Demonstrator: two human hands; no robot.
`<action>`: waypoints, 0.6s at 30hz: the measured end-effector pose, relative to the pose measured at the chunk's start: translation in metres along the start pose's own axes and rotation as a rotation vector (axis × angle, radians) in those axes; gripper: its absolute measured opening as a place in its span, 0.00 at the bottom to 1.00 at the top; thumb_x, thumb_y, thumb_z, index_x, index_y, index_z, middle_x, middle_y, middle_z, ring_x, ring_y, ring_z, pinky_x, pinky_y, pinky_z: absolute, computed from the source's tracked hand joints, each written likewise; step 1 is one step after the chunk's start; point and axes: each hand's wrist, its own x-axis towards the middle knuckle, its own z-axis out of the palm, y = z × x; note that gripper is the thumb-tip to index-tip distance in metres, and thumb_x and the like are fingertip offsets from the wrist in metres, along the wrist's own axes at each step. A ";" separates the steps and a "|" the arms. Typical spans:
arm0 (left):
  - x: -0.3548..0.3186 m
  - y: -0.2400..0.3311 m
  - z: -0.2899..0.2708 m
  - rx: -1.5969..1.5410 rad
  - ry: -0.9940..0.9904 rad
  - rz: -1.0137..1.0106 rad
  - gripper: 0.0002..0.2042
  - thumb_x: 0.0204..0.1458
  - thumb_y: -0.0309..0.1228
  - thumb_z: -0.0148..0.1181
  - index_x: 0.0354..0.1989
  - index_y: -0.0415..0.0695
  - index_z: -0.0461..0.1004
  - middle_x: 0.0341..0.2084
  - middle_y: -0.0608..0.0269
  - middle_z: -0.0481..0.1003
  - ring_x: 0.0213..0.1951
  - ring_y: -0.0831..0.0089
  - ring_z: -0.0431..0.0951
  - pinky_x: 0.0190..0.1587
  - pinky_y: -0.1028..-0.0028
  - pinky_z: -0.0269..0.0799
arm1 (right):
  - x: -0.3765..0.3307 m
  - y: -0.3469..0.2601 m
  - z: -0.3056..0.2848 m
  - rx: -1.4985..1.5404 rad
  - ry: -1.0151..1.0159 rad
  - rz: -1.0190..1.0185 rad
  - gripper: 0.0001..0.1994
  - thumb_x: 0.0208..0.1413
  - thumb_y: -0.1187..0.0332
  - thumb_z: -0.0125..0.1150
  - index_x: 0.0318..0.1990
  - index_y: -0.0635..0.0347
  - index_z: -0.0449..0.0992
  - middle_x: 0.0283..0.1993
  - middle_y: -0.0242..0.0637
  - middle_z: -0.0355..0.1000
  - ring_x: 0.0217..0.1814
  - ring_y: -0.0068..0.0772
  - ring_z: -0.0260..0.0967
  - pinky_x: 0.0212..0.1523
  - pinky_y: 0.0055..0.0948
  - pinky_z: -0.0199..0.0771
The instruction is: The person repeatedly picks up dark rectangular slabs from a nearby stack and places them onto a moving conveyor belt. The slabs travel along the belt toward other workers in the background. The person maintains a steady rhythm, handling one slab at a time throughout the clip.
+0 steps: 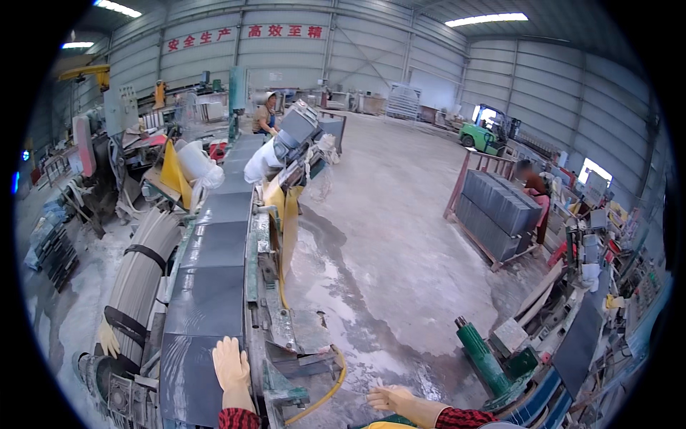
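Wet dark grey stone tiles [204,343] lie end to end in a row along a conveyor that runs away from me. My left hand [231,365], in a cream rubber glove, reaches over the right edge of the nearest tiles. Its fingers are stretched out; whether the palm touches the stone I cannot tell. My right hand [404,402], gloved alike, is held out to the right of the conveyor, near a yellow hose [336,382]. Its fingers are extended with nothing visible in them.
Left of the conveyor are a strapped bundle of long strips [146,250] and a loose cream glove [108,338]. A motor unit [296,125] overhangs the line. At right stand a green post [482,357], stacked slabs [496,211], a person [532,187] and a forklift [486,136]. Another person [265,114] is beyond.
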 end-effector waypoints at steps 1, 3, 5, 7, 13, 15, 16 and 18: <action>-0.010 0.004 -0.008 0.000 -0.021 0.009 0.23 0.58 0.35 0.54 0.62 0.43 0.67 0.64 0.49 0.65 0.67 0.48 0.59 0.71 0.54 0.50 | 0.002 0.003 -0.001 -0.049 0.041 0.031 0.20 0.67 0.65 0.50 0.60 0.72 0.67 0.60 0.56 0.71 0.56 0.50 0.74 0.55 0.39 0.77; -0.030 0.016 -0.027 -0.001 -0.035 0.036 0.21 0.57 0.33 0.54 0.60 0.42 0.68 0.62 0.49 0.66 0.66 0.48 0.60 0.69 0.53 0.51 | 0.003 0.012 -0.006 -0.141 0.124 0.092 0.19 0.68 0.65 0.49 0.59 0.71 0.67 0.59 0.54 0.72 0.55 0.50 0.75 0.54 0.39 0.78; -0.055 0.019 -0.043 0.017 0.012 0.054 0.20 0.56 0.31 0.54 0.58 0.42 0.68 0.60 0.48 0.67 0.63 0.47 0.62 0.67 0.53 0.54 | 0.024 0.031 -0.042 -0.043 -0.037 0.100 0.19 0.67 0.64 0.50 0.56 0.72 0.70 0.57 0.53 0.74 0.52 0.48 0.76 0.53 0.38 0.79; -0.082 0.022 -0.047 0.044 0.084 0.101 0.20 0.54 0.29 0.54 0.56 0.41 0.69 0.57 0.47 0.68 0.60 0.46 0.65 0.63 0.52 0.59 | 0.060 0.065 -0.101 0.156 -0.320 0.140 0.18 0.66 0.64 0.52 0.54 0.72 0.72 0.54 0.52 0.75 0.49 0.47 0.78 0.51 0.37 0.80; -0.161 0.040 -0.088 0.164 -0.046 -0.048 0.22 0.61 0.36 0.49 0.62 0.40 0.67 0.60 0.41 0.67 0.61 0.44 0.65 0.63 0.51 0.58 | 0.013 0.040 -0.073 0.001 0.069 0.135 0.18 0.67 0.65 0.47 0.54 0.72 0.72 0.49 0.53 0.77 0.46 0.47 0.79 0.51 0.39 0.82; -0.179 0.050 -0.096 0.239 -0.179 -0.187 0.23 0.66 0.39 0.47 0.66 0.41 0.65 0.65 0.43 0.63 0.67 0.45 0.60 0.68 0.53 0.53 | -0.005 0.028 -0.065 -0.013 0.034 0.128 0.21 0.69 0.65 0.39 0.58 0.74 0.67 0.58 0.57 0.71 0.56 0.51 0.74 0.60 0.42 0.74; -0.183 0.055 -0.099 0.231 -0.184 -0.195 0.23 0.65 0.39 0.47 0.66 0.42 0.65 0.65 0.43 0.64 0.66 0.45 0.61 0.68 0.53 0.53 | -0.009 0.026 -0.066 -0.018 0.021 0.123 0.22 0.69 0.65 0.35 0.60 0.75 0.64 0.63 0.59 0.67 0.60 0.52 0.71 0.64 0.44 0.71; -0.189 0.065 -0.099 0.209 -0.191 -0.204 0.23 0.65 0.39 0.48 0.65 0.42 0.66 0.64 0.43 0.65 0.66 0.44 0.62 0.68 0.53 0.54 | 0.031 0.054 -0.119 0.174 -0.269 0.111 0.21 0.70 0.65 0.35 0.61 0.73 0.63 0.62 0.59 0.67 0.62 0.54 0.69 0.66 0.47 0.69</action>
